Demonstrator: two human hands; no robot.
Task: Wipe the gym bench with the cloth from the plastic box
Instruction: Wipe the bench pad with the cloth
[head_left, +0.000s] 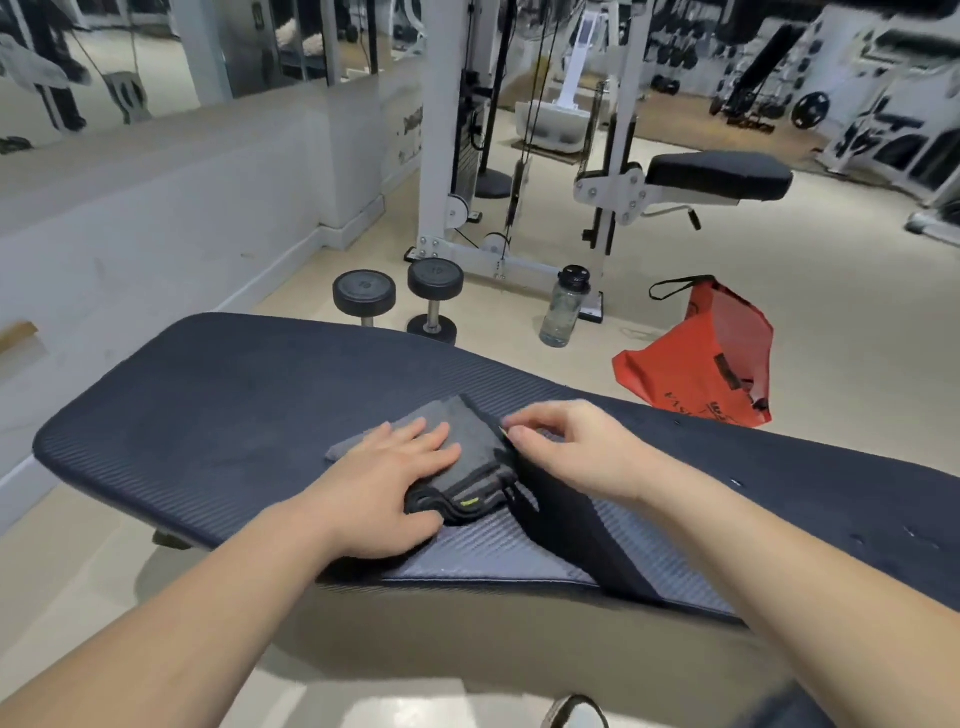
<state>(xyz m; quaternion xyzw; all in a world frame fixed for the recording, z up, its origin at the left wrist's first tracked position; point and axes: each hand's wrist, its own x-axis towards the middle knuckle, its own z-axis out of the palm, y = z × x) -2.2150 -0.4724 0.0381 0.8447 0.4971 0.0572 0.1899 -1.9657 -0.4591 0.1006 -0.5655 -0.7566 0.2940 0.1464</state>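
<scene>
1. At nine o'clock of the scene: bare dark ribbed pad of the gym bench (208, 395), stretching across to three o'clock; no cloth contact on this end yet.
2. Just left of centre: left hand (387, 480), fingers spread wide and flat, palm pressing down on the cloth (462, 457); gripping nothing, only pinning.
3. At centre: grey cloth lying folded in several layers on the bench top, dark stitched edges and a small green tag showing at its six o'clock corner.
4. Just right of centre: right hand (571, 449), fingers curled narrow, fingertips pinching at the cloth's three o'clock edge; hard to tell whether a layer is actually caught between them.
5. Below the hands, toward five o'clock: a lighter grey panel of the bench with a dark strip crossing it.
6. Step in hand, by judgement: arranging or folding the cloth on the pad, wiping proper seemingly not begun. Next move calls for a firm palm on the folded cloth and long strokes along the pad toward nine and three o'clock.
7. Containers: no plastic box anywhere in view. At one o'clock on the floor, a clear water bottle (563, 306) with a black cap, contents hard to judge. At two o'clock, an orange bag (701, 358) slumped on the floor, mouth partly open, contents not visible.
8. At twelve o'clock beyond the bench: two dumbbells (397, 299) standing on end.
</scene>
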